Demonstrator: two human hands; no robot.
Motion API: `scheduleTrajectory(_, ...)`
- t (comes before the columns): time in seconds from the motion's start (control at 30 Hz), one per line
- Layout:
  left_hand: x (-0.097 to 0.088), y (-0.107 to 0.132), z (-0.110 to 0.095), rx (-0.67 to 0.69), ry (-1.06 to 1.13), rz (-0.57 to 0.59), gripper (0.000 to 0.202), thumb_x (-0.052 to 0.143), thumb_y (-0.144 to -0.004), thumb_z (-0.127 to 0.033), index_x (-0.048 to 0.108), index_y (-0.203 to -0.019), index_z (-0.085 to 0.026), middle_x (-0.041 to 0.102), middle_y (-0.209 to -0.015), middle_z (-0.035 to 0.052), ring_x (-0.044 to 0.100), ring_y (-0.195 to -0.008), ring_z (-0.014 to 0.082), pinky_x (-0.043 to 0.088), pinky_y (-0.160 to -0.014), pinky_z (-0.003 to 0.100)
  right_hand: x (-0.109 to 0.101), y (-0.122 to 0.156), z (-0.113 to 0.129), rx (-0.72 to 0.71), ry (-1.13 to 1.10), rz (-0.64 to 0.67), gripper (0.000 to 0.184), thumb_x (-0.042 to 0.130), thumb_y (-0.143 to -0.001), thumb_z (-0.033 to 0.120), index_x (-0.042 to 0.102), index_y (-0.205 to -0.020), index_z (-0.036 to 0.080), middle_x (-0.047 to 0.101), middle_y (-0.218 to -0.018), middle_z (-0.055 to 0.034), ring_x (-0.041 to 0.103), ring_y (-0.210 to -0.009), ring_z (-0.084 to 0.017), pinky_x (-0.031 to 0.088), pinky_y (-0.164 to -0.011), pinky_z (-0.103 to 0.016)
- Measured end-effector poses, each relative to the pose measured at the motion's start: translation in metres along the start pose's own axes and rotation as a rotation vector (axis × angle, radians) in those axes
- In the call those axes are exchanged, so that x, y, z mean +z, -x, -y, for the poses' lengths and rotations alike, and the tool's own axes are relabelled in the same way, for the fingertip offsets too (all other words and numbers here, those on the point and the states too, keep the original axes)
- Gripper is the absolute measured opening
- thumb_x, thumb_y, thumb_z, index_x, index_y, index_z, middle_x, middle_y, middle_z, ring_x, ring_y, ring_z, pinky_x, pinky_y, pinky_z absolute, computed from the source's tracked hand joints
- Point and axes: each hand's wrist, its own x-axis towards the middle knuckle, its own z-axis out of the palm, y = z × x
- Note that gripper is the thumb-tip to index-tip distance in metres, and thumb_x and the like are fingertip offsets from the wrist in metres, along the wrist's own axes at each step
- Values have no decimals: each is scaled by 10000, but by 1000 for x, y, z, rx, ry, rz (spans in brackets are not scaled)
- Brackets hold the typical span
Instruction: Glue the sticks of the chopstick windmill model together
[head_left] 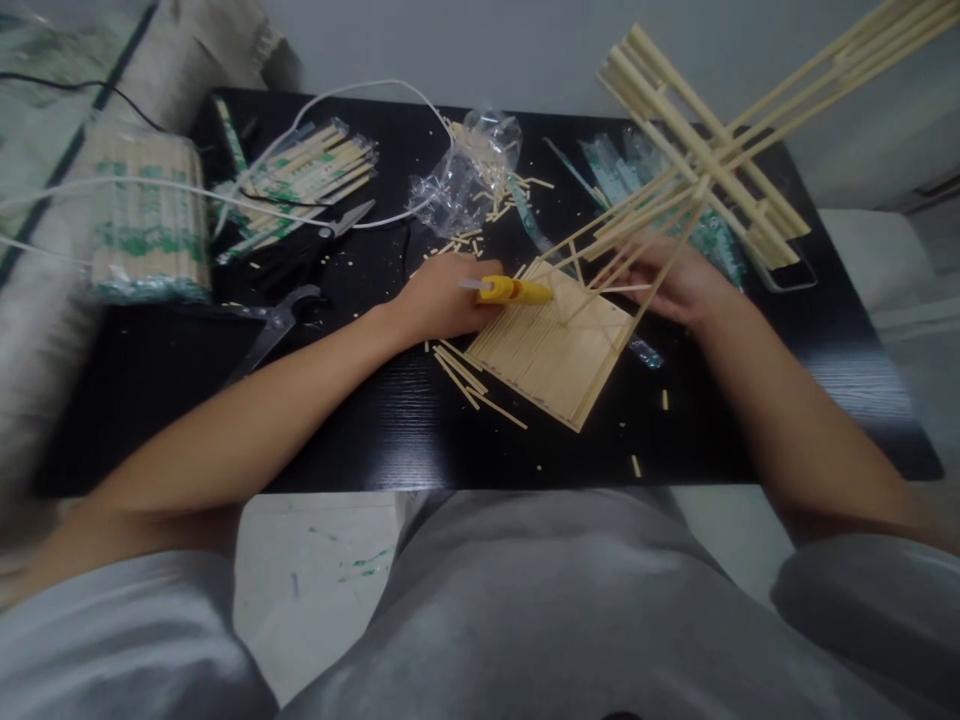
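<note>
I see the left hand (pixel 442 297) wrapped round a yellow plastic glue gun (pixel 529 291), over the pale wooden-stick model (pixel 559 365) on the black table (pixel 390 445). The right hand (pixel 679 282) meets its struts (pinching or not, I can't tell).

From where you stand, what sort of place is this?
Likely a makeshift craft workspace, perhaps at home: a slatted stick panel on a black table, what looks like a yellow glue gun, and a wrapped bundle of sticks off to the left.
</note>
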Motion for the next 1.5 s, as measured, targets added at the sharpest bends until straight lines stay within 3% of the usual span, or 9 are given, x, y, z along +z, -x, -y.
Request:
scheduleTrajectory(0.27,1,0,-1,-22,17,11,208,713,-986,-388,820,-1113,-263,798,-931,60,791,-965,291,547,-896,408,-7,-5,-4,-15,25,-21,139,868,-1163,187,803,-1044,218,760,-819,-10,792,-767,-176,790,-1008,-404)
scheduleTrajectory(0.43,0,0,-1,-24,35,24,236,709,-1007,-410,815,-1153,-258,797,-958,66,799,-1015,305,557,-954,428,-10,-6,-6,-29,41,-31,175,764,-1188,139,805,-1048,236,750,-806,-14,803,-804,-191,793,-928,-369)
scheduleTrajectory(0.57,1,0,0,-18,43,23,234,702,-1008,-408,816,-1148,-259,783,-947,61,801,-1041,311,556,-985,437,-11,-7,-6,-33,41,-57,227,732,-1216,149,781,-1008,229,741,-806,-21,779,-767,-187,796,-972,-409)
scheduleTrajectory(0.77,1,-1,-2,-37,39,35,276,703,-1001,-419,828,-1175,-246,796,-994,89,801,-1085,337,557,-989,454,-11,-6,-5,-21,61,-36,176,852,-1173,208,772,-1018,233,716,-792,-3,766,-755,-173,780,-977,-374)
scheduleTrajectory(1.0,2,-2,-3,-37,84,5,225,744,-984,-425,816,-1125,-265,763,-941,73,791,-1034,336,560,-936,459,-3,2,1,-20,35,-50,216,787,-1152,137,774,-964,242,776,-875,-39,796,-805,-181,759,-822,-287)
scheduleTrajectory(1.17,2,-3,-4,-63,105,28,223,756,-994,-424,812,-1138,-263,766,-973,80,795,-1087,354,552,-998,466,-10,-3,-2,-15,59,-51,111,836,-1121,187,818,-1038,258,815,-898,-32,783,-795,-196,783,-897,-355)
scheduleTrajectory(1.3,-1,-3,-7,-73,110,53,229,770,-998,-419,815,-1148,-252,785,-1015,87,798,-1127,363,542,-1024,464,-17,-5,-3,-20,89,-54,155,858,-1071,169,799,-980,280,772,-819,-4,755,-747,-185,789,-945,-405)
scheduleTrajectory(1.5,0,-4,-9,-69,127,36,229,757,-1006,-418,815,-1161,-261,799,-1002,71,797,-1085,346,538,-985,455,-14,3,3,-64,118,-17,152,832,-977,153,812,-910,288,808,-945,-43,795,-851,-200,787,-938,-396)
